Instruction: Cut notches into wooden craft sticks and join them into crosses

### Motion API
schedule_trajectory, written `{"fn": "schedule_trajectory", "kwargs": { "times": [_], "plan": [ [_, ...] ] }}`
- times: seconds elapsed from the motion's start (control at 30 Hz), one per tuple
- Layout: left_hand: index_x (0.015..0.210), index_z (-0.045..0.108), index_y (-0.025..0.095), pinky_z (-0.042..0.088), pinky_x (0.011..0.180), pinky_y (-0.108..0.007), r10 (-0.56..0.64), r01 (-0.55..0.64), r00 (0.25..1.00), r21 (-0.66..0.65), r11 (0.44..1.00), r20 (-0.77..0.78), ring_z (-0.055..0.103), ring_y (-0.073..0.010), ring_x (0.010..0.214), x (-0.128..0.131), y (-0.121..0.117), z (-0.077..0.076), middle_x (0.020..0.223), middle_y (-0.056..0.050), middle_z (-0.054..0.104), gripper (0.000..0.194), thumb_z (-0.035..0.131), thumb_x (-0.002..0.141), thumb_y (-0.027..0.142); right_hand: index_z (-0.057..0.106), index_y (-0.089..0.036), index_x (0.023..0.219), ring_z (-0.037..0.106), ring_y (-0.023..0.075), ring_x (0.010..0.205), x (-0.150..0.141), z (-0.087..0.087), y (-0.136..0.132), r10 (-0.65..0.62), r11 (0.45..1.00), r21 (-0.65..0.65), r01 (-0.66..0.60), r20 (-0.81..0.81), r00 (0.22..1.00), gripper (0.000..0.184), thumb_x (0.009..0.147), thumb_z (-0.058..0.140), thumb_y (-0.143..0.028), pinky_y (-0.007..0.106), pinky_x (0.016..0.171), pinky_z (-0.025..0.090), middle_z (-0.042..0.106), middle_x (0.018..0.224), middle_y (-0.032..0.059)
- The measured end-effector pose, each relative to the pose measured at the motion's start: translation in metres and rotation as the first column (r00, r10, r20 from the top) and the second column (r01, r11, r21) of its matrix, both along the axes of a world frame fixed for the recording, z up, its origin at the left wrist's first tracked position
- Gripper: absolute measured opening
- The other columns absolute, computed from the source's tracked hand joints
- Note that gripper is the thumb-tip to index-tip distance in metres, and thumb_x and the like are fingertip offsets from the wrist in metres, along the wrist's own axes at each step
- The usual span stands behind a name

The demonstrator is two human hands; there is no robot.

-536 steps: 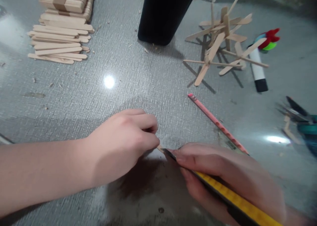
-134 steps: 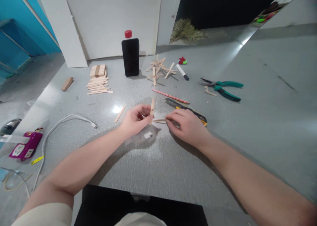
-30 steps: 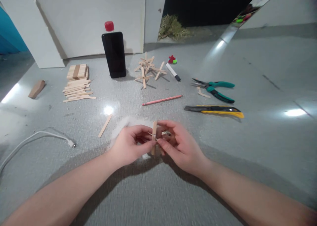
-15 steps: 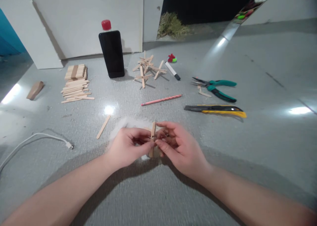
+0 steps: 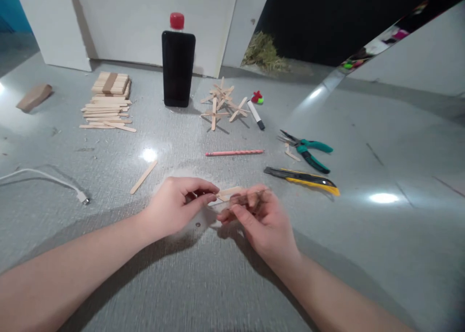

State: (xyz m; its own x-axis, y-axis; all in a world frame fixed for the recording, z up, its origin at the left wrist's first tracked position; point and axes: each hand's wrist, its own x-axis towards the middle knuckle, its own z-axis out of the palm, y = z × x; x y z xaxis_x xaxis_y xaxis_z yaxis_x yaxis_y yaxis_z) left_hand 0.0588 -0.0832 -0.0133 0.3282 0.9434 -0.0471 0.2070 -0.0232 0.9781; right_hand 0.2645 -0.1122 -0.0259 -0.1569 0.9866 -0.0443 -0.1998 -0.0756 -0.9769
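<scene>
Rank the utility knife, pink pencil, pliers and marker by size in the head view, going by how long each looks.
1. Utility knife
2. Pink pencil and pliers: too alike to rank
3. Marker

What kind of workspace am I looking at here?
Probably a small craft or hobby work table: there are bundled and loose wooden sticks, a yellow utility knife with teal-handled pliers, and a group of crossed-stick pieces.
</scene>
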Motion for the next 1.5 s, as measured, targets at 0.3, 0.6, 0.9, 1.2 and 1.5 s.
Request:
{"fn": "schedule_trajectory", "kwargs": {
  "times": [0.3, 0.6, 0.9, 1.2, 1.5],
  "plan": [
    [0.102, 0.082, 0.021, 0.056, 0.068, -0.028, -0.023, 0.022, 1.000, 0.065, 0.998, 0.005, 0.071, -0.0160, 0.074, -0.001, 0.000, -0.002, 0.090, -0.006, 0.079, 0.021, 0.063, 0.094, 0.026, 0.041, -0.024, 0.074, 0.078, 0.0193, 0.066, 0.002, -0.002, 0.004, 0.035, 0.999, -0.016, -0.036, -0.030, 0.999, 0.040, 0.089, 0.078, -0.030, 0.029, 0.057, 0.066, 0.070, 0.073, -0.0023],
    [0.101, 0.082, 0.024, 0.057, 0.070, -0.028, -0.050, 0.053, 0.999, 0.135, 0.989, -0.020, 0.072, -0.0153, 0.071, -0.004, 0.000, 0.004, 0.087, -0.005, 0.079, 0.024, 0.062, 0.091, 0.018, 0.041, -0.023, 0.075, 0.078, 0.0182, 0.069, 0.003, -0.003, 0.003, 0.014, 1.000, 0.013, -0.013, -0.008, 1.000, 0.040, 0.089, 0.079, -0.030, 0.031, 0.062, 0.068, 0.077, 0.093, 0.0022],
    [0.101, 0.083, 0.025, 0.055, 0.070, -0.030, -0.091, 0.088, 0.996, 0.119, 0.989, 0.015, 0.073, -0.0188, 0.077, -0.002, 0.002, 0.007, 0.087, -0.005, 0.081, 0.021, 0.067, 0.089, 0.024, 0.041, -0.024, 0.076, 0.077, 0.0165, 0.067, 0.005, -0.005, 0.003, 0.016, 1.000, 0.019, -0.016, -0.009, 1.000, 0.038, 0.090, 0.076, -0.025, 0.028, 0.060, 0.066, 0.077, 0.085, -0.0001],
    [0.102, 0.084, 0.024, 0.058, 0.075, -0.030, -0.101, 0.099, 0.993, 0.021, 0.995, 0.064, 0.076, -0.0190, 0.086, -0.001, 0.002, 0.008, 0.095, -0.005, 0.082, 0.021, 0.068, 0.086, 0.024, 0.041, -0.024, 0.077, 0.075, 0.0145, 0.065, 0.006, -0.007, 0.002, 0.010, 1.000, 0.027, -0.009, -0.028, 1.000, 0.037, 0.090, 0.076, -0.021, 0.024, 0.056, 0.062, 0.075, 0.080, -0.0015],
    [0.102, 0.083, 0.022, 0.058, 0.073, -0.028, -0.092, 0.093, 0.995, -0.047, 0.995, 0.036, 0.075, -0.0175, 0.083, -0.001, 0.002, 0.013, 0.093, -0.005, 0.082, 0.022, 0.068, 0.085, 0.021, 0.043, -0.023, 0.076, 0.075, 0.0137, 0.066, 0.004, -0.005, 0.003, 0.008, 1.000, 0.021, -0.007, -0.047, 0.999, 0.036, 0.089, 0.076, -0.019, 0.023, 0.055, 0.061, 0.071, 0.083, -0.0024]
  ]
}}
